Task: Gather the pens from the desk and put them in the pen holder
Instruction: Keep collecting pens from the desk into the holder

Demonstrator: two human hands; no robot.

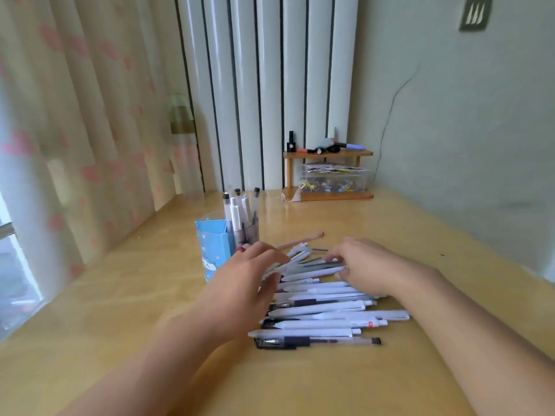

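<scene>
I see mostly white pens [324,307], a blue cartoon-print pen holder [211,250], a yellowish wood worktop [120,295], and a cream curtain [75,115] with pink hearts.

I see both my forearms reaching forward and inward, bare to the edge of view. My left hand [243,283] lies palm down, fingers stretched forward and loosely spread, thumb angled toward the right. My right hand [365,265] is palm down too, wrist slightly raised, fingers curled leftward with the tips pressed low. The hands are near each other, not touching.
</scene>
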